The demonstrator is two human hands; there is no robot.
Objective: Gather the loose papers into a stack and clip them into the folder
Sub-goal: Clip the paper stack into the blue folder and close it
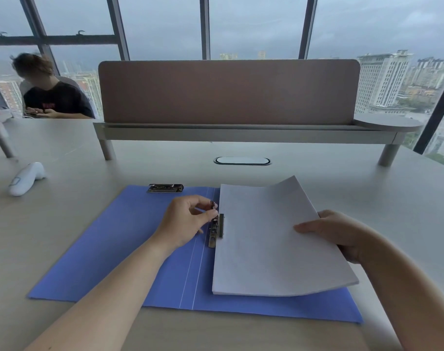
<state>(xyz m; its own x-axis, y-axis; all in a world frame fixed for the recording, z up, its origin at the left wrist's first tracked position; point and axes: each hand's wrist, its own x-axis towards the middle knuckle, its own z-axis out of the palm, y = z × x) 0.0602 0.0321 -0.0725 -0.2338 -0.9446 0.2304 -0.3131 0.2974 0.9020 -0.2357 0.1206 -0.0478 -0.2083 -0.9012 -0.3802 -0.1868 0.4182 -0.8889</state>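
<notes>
A blue folder (119, 252) lies open and flat on the desk. A stack of white papers (266, 244) sits on its right half, the left edge tucked at the metal spring clip (217, 229) near the spine. My left hand (188, 221) pinches the raised lever of that clip with thumb and fingertips. My right hand (334, 231) grips the right edge of the stack, thumb on top, and lifts that side so the sheets curve upward. A second metal clip (165, 188) lies shut at the top edge of the folder's left half.
A white handheld device (25, 178) lies at the left of the desk. A brown divider panel on a raised shelf (228, 130) crosses the back, with a cable port (242, 161) below it. A person sits far left behind the desk.
</notes>
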